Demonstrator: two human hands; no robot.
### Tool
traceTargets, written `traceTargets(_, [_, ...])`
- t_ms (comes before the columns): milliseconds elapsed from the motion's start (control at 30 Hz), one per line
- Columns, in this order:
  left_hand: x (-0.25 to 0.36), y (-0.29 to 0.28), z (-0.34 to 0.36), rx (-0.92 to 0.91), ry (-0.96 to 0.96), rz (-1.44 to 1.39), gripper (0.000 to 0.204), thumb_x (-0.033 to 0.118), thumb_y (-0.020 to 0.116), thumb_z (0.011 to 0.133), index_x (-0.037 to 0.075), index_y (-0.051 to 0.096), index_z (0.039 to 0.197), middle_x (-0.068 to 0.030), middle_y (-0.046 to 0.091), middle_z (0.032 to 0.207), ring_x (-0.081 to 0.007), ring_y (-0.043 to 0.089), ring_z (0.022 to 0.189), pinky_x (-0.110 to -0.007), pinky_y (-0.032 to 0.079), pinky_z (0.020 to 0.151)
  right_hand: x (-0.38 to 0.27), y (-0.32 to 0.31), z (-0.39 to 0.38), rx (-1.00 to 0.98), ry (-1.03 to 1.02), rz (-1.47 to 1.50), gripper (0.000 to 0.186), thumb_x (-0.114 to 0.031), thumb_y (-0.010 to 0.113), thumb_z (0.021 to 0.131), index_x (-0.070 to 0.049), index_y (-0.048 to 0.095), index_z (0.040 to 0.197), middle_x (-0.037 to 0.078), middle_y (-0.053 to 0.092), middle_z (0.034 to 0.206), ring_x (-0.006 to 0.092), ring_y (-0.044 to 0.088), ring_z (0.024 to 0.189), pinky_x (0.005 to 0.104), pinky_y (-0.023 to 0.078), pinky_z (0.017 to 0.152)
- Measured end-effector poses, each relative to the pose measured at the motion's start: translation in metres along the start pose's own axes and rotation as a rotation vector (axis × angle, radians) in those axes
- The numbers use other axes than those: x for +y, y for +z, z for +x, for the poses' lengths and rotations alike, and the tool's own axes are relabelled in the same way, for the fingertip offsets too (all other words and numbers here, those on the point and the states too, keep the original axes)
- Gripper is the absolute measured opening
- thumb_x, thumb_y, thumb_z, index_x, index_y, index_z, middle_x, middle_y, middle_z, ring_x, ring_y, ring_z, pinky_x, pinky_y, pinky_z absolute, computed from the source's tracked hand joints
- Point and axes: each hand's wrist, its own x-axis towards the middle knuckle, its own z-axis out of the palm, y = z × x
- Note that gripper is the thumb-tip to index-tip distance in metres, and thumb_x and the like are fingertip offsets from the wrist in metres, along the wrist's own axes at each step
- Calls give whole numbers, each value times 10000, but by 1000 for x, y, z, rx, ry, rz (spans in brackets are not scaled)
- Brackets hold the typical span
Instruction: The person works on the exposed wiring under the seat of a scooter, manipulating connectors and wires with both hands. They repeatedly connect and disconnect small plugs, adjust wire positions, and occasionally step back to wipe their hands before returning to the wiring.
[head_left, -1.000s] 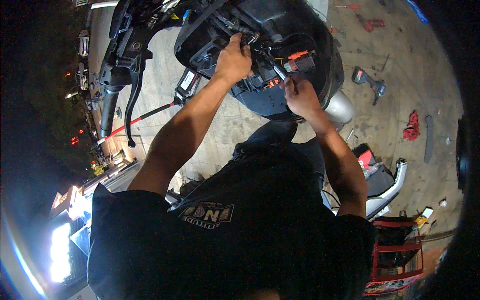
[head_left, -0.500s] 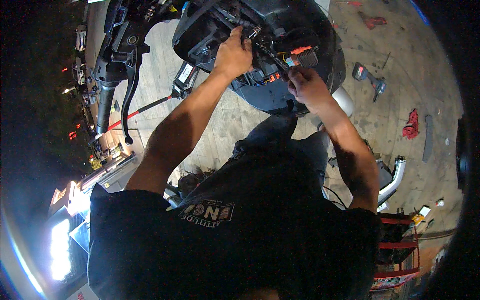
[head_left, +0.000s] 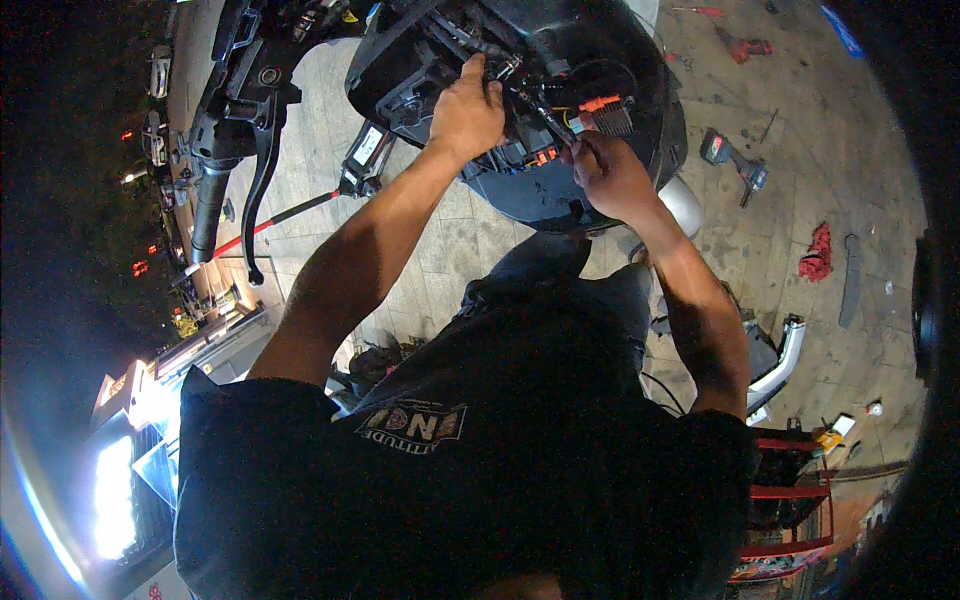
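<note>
At the upper middle lies the opened black body of a scooter [head_left: 530, 200], with its wiring and parts exposed. My right hand [head_left: 612, 178] is closed around the near end of a slim dark wrench [head_left: 543, 112], which slants up and left into the body. By the wrench's far end is a shiny metal fitting [head_left: 508, 68]. My left hand [head_left: 468, 108] rests beside that fitting, index finger reaching forward and the other fingers curled; what they grip is hidden. Close to the right hand are an orange connector [head_left: 600, 103] and a finned part [head_left: 615, 120].
A handlebar grip with a brake lever [head_left: 265, 190] juts in at the left, above a red-and-black bar [head_left: 290, 217]. On the tiled floor at right lie a cordless power tool [head_left: 735, 165], a red cloth-like item [head_left: 816, 252] and a silver curved part [head_left: 785, 360]. A red rack [head_left: 790, 493] stands lower right.
The right hand and the wrench's near end have shifted very slightly left and down. The left hand stays at the same spot. The view has moved a little.
</note>
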Motion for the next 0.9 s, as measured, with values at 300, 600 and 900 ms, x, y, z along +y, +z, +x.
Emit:
traceTargets(300, [-8, 6, -1, 155, 127, 60, 466, 218, 502, 906, 15, 425, 1317, -250, 649, 838, -372, 663, 766, -426, 512, 754, 0, 4, -3, 87, -220, -352, 145, -93, 450, 909, 3, 544, 856, 160, 554, 654, 280, 573, 575, 370, 431, 545])
traceTargets(600, [-8, 9, 1, 124, 50, 101, 474, 213, 513, 884, 7, 436, 1303, -290, 614, 1012, -446, 596, 954, -466, 473, 855, -1, 2, -7, -61, -37, -115, 139, -91, 442, 930, -5, 538, 878, 66, 533, 655, 113, 501, 558, 302, 403, 509])
traceTargets(900, [-5, 5, 4, 139, 105, 157, 471, 228, 516, 881, -7, 416, 1277, -270, 623, 1024, -439, 604, 936, -484, 477, 842, -28, -27, 6, -243, 526, 378, 233, -163, 381, 988, -19, 542, 1075, 35, 545, 751, 87, 489, 575, 237, 430, 473])
